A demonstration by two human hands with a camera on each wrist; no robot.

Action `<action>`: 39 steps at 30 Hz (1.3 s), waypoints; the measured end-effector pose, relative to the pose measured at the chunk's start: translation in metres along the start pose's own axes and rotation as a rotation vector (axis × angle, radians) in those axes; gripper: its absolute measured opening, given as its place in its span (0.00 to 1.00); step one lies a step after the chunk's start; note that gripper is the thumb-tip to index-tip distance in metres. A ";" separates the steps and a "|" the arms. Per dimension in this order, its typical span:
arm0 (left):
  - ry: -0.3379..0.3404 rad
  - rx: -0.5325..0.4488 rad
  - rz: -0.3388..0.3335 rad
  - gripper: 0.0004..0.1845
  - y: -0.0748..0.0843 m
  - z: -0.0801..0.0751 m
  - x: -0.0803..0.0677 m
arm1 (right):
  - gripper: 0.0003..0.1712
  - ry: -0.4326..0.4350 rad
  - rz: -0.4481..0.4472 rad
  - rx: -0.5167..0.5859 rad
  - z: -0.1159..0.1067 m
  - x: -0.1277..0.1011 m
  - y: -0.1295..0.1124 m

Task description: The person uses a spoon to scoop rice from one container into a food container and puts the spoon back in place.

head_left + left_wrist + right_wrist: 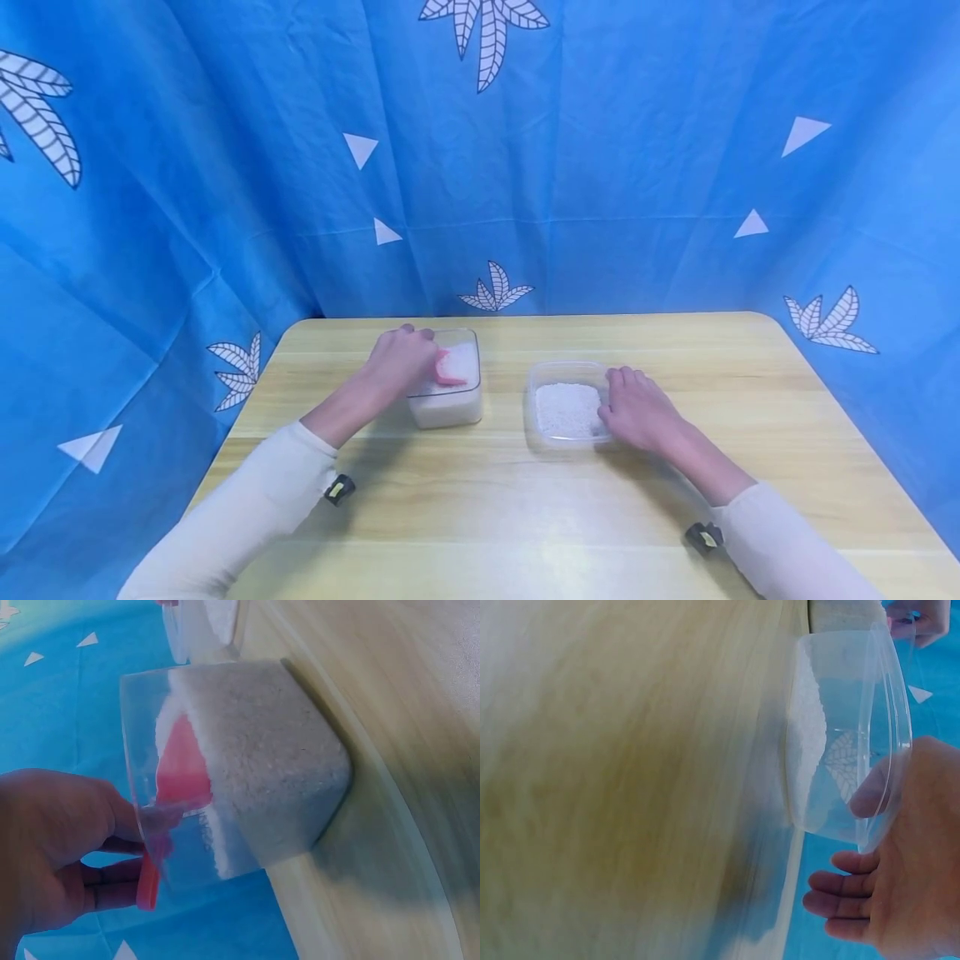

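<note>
Starting on the left: the left hand has its thumb and fingers closed around the handle of a red scoop, so no real gap there. The scoop's inside the square clear container on the table, blade against the white grains. It looks like light, stiff plastic, so I'd stick with the handle and keep it level, cos loose grains would slide right off.

The container itself is pretty full, so I'd bet it's heavy and stays put. If you had to move it, both side walls, low down. Might be a bit brittle and slick.

Next along, the clear tub sits on the table too, with a shallower layer of grains. Thin, bendy plastic I reckon, light enough to skid. Last, the right hand: thumb hooked over the tub's right rim, other fingers fairly straight outside. Good spot, just don't squeeze hard or the wall could flex.
</note>
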State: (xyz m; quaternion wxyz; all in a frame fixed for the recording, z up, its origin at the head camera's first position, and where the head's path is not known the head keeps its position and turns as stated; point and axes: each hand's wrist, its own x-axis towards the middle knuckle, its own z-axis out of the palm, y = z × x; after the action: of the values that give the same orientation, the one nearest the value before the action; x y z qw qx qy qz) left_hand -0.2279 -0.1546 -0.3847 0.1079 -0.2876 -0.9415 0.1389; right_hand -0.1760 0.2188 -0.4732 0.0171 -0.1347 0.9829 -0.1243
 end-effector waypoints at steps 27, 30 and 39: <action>0.030 -0.340 -0.092 0.06 -0.019 -0.005 -0.026 | 0.34 0.002 0.004 0.012 0.000 0.000 0.001; 0.025 -0.371 -0.101 0.07 -0.021 -0.003 -0.027 | 0.35 0.000 0.010 0.017 0.001 0.000 0.001; 0.030 -0.419 -0.125 0.11 -0.026 -0.002 -0.032 | 0.35 -0.001 0.009 0.014 0.001 0.000 0.001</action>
State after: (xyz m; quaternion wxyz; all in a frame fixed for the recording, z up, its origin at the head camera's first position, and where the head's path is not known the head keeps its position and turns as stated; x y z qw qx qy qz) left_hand -0.2146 -0.1928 -0.3783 0.0682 -0.2467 -0.9641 -0.0710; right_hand -0.1765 0.2194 -0.4747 0.0192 -0.1303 0.9826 -0.1312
